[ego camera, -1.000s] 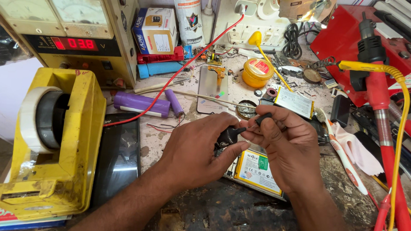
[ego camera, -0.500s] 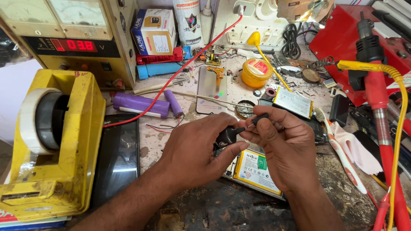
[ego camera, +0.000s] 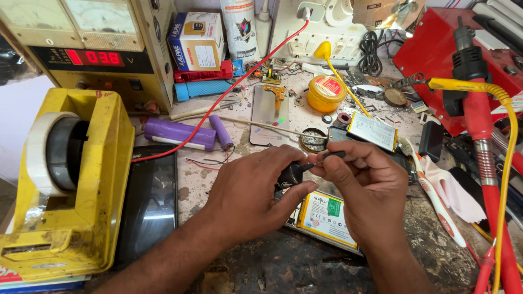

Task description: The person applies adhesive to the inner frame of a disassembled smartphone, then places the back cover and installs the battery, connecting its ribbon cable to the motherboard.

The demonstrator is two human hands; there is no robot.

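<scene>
At a cluttered repair bench, a person's two bare hands meet over the middle of the worktop. The left hand curls its fingers and thumb around a small black part, pinching it just above a flat phone battery with a yellow-and-white label that lies on the bench under both hands. The right hand pinches a thin dark-handled tool between thumb and fingertips, its tip pointing at the black part and touching or nearly touching it; the contact is too small to make out.

To the left stands a large yellow tape dispenser holding a roll of pale tape, with a dark phone screen lying beside it. Behind it sits a power supply with a red digital readout and two dials. A red wire runs across the bench past two purple battery cells. Farther back rest a round yellow tin, a second battery and an opened phone. A red-and-yellow soldering stand rises at the right, a white-and-red toothbrush lying near it.
</scene>
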